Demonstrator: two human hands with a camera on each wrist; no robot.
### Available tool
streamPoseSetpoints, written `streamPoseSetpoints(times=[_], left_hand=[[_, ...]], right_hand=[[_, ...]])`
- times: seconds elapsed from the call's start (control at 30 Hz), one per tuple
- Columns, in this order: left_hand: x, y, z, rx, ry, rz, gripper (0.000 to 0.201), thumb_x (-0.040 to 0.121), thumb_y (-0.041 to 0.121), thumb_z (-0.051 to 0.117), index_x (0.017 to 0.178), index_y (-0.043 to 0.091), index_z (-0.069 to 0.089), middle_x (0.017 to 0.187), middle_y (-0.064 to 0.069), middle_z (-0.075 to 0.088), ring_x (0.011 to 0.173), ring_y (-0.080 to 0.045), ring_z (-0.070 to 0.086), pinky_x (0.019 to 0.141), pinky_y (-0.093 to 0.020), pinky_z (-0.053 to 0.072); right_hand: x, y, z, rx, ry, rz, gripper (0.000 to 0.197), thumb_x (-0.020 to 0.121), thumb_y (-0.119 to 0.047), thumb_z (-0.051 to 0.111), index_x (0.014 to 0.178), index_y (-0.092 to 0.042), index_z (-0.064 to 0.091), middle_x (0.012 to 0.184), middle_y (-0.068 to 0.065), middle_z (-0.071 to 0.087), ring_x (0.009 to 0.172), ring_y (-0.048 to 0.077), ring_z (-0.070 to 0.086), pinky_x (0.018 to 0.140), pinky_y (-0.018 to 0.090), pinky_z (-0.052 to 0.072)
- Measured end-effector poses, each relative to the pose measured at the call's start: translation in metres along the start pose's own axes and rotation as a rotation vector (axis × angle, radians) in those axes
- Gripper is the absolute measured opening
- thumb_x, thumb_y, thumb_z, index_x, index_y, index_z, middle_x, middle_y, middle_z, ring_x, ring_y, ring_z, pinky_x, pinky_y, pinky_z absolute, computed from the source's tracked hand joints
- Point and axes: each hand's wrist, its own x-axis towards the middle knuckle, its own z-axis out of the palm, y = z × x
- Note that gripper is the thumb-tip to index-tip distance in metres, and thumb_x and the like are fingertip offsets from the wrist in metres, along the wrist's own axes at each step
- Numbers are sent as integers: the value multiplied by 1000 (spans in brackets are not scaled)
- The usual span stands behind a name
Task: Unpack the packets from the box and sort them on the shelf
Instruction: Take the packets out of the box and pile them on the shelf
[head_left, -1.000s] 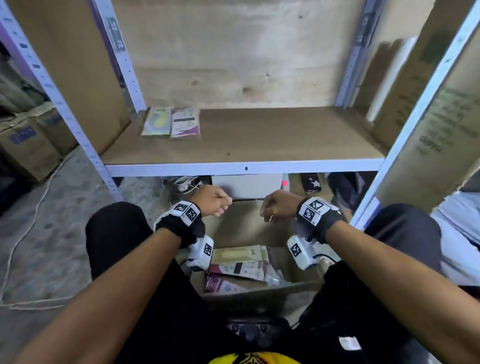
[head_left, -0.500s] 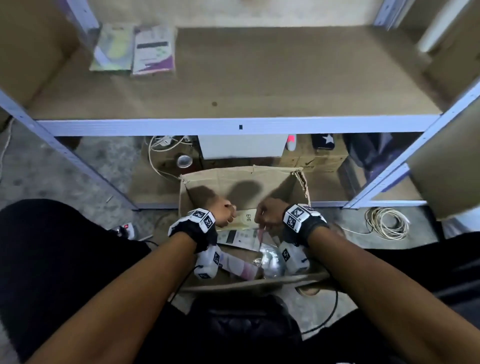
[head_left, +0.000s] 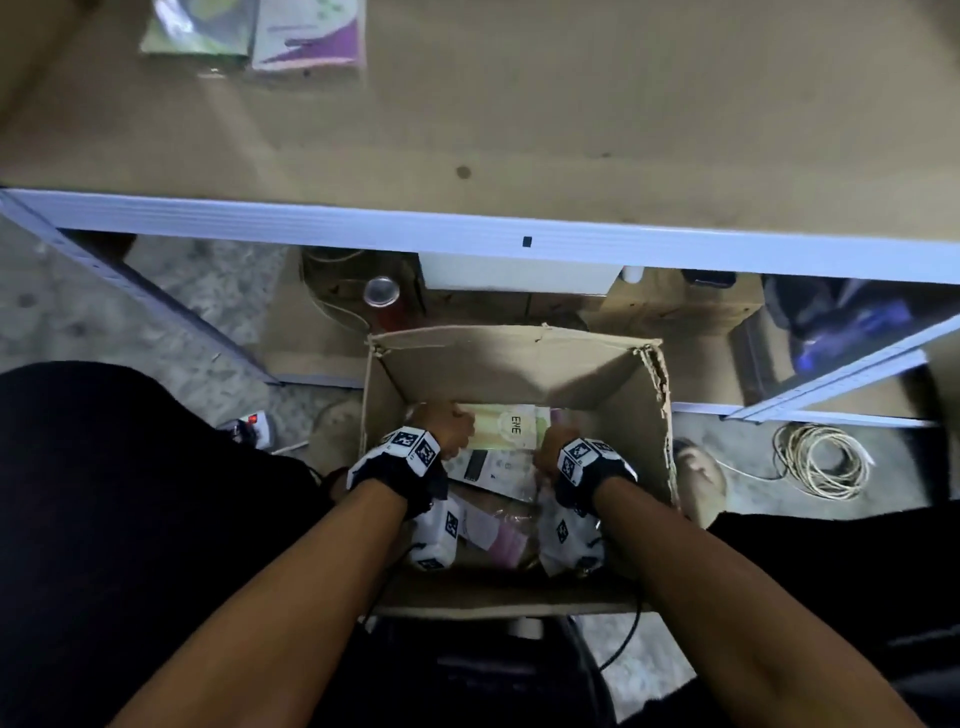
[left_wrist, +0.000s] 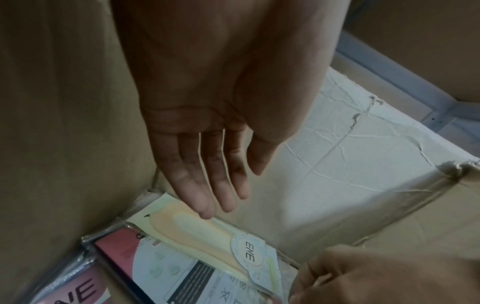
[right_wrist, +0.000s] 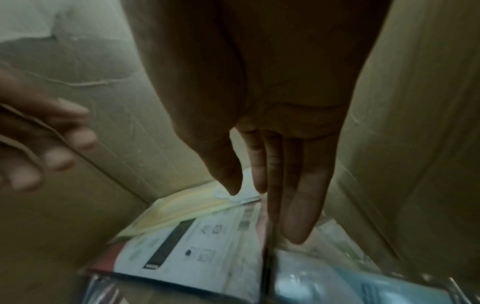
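Note:
An open cardboard box stands on the floor below the shelf and holds several flat packets. On top at the far side lies a yellow packet marked EVE, also seen in the left wrist view and the right wrist view. My left hand reaches down at its left end, fingers straight, holding nothing. My right hand reaches down at its right end, also straight-fingered. Whether either touches the packet is unclear. A green packet and a purple packet lie on the shelf's far left.
Under the yellow packet lie a white-backed packet, a pink packet and a bluish one. The shelf's metal front rail runs above the box. A coil of cable lies on the floor to the right.
Both hands have gone from above the box down into it and now flank the yellow packet. The view has tilted down toward the box.

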Motion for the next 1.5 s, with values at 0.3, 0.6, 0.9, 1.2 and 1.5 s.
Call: streamPoseSetpoints(times=[0.3,0.6,0.9,1.2,1.5], left_hand=[[10,-9,2,-224,-49,-45,36,99,16,51,65,9,57,58,-7,55,36,-15,49,48,-19,36],[19,-16,3,-217,-52,-36,38,99,25,53,65,9,63,41,1,57,44,-21,48,54,-25,39],[17,-20,10,-210,-88,-36,29,97,20,55,76,3,64,58,-11,57,47,-22,45,53,-24,36],[11,-19,8,-218,-68,-35,21,90,9,57,71,2,64,39,-1,53,44,-19,42,52,-22,34],[1,-17,1,-190,-68,-16,21,91,12,59,72,7,67,55,-6,65,51,-22,54,62,-30,45]], right_hand=[[16,14,21,309,-12,111,82,86,-36,68,152,-12,27,144,18,47,124,34,55,103,42,48],[9,20,27,225,-75,122,82,85,-49,66,152,-15,33,151,9,44,130,31,53,108,40,44],[-13,27,35,-93,-131,-7,83,68,-49,74,142,-27,42,133,8,60,110,30,63,90,35,53],[-9,0,36,-77,-91,-111,35,91,-29,63,118,-8,67,123,15,66,111,29,64,97,37,52],[-2,-10,48,-196,-43,-240,37,87,-31,70,118,-11,66,123,13,65,114,29,61,95,32,50]])
